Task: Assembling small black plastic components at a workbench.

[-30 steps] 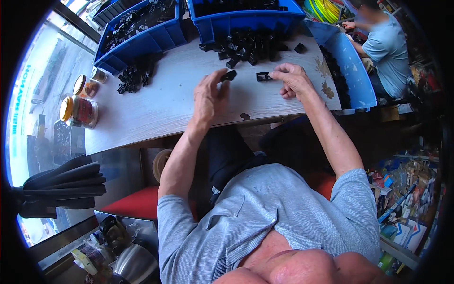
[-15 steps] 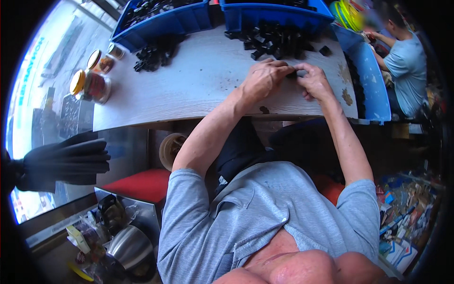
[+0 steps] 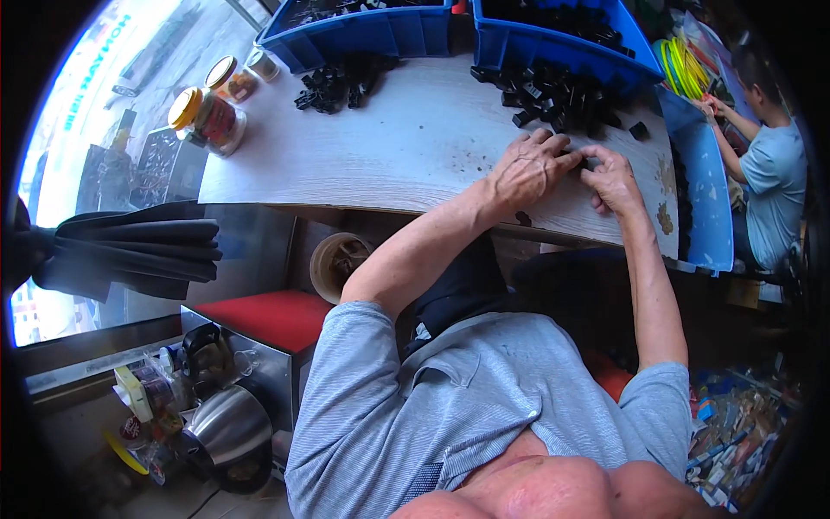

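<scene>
My left hand [image 3: 533,169] and my right hand [image 3: 614,180] meet above the right half of a pale wood-grain table [image 3: 406,143]. Fingertips of both are pinched together around a small black part [image 3: 589,163], mostly hidden by the fingers. Just beyond them lies a heap of small black plastic pieces [image 3: 553,102], with one loose black piece [image 3: 639,131] off to its right. A second, smaller heap of black plastic pieces [image 3: 333,89] sits farther left.
Two blue bins [image 3: 363,41] of black parts line the far edge. Another blue bin [image 3: 711,221] stands at the right, near a seated person [image 3: 769,173]. Lidded jars [image 3: 216,125] occupy the left end. Below are a bucket [image 3: 327,272] and a metal kettle [image 3: 232,424].
The whole view has shifted, so the table and bins appear farther right. Both hands stay together at the small black part, with only slight finger movement.
</scene>
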Tool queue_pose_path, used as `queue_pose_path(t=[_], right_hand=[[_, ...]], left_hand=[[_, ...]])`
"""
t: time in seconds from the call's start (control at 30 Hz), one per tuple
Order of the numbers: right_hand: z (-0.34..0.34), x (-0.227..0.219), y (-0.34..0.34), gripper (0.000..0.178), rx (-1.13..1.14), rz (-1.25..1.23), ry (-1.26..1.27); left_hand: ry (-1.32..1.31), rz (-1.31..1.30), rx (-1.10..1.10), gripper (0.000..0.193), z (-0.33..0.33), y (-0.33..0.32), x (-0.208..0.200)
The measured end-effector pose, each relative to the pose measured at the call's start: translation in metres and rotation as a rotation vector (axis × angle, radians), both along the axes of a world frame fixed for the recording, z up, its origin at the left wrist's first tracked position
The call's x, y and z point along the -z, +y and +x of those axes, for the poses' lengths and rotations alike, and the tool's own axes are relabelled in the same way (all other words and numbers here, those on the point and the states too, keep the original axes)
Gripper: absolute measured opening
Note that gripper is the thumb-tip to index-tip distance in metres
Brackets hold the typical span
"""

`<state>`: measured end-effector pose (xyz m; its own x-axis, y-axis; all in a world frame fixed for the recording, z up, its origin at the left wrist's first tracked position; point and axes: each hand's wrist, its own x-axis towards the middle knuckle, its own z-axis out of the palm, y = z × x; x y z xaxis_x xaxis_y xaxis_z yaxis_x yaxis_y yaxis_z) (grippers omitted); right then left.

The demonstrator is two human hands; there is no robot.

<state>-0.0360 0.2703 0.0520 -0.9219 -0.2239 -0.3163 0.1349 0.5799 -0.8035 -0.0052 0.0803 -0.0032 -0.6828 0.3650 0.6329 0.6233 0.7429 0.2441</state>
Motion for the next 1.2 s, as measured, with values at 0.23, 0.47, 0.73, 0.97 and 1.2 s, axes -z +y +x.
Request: queue_pose_path(t=[0.23, 0.47, 0.73, 0.97, 1.2], right_hand=[[0.003, 0.002, 0.008, 0.039, 0.036, 0.006, 0.069], [0.004, 0.0, 0.008, 0.032, 0.055, -0.042, 0.045], [0.002, 0.011, 0.012, 0.03, 0.002, -0.094, 0.049], [0.008, 0.002, 0.01, 0.032, -0.025, -0.066, 0.095], [0.007, 0.018, 0.018, 0.037, 0.014, -0.16, 0.135]], left_hand=[[0.179, 0.13, -0.569, 0.024, -0.015, -0.11, -0.013], [-0.031, 0.185, -0.27, 0.042, 0.025, -0.079, -0.018], [-0.226, -0.168, -0.175, 0.044, 0.023, 0.002, -0.016], [-0.16, 0.037, -0.093, 0.04, 0.023, -0.001, -0.009], [0.154, 0.082, -0.774, 0.027, -0.009, -0.139, -0.024]])
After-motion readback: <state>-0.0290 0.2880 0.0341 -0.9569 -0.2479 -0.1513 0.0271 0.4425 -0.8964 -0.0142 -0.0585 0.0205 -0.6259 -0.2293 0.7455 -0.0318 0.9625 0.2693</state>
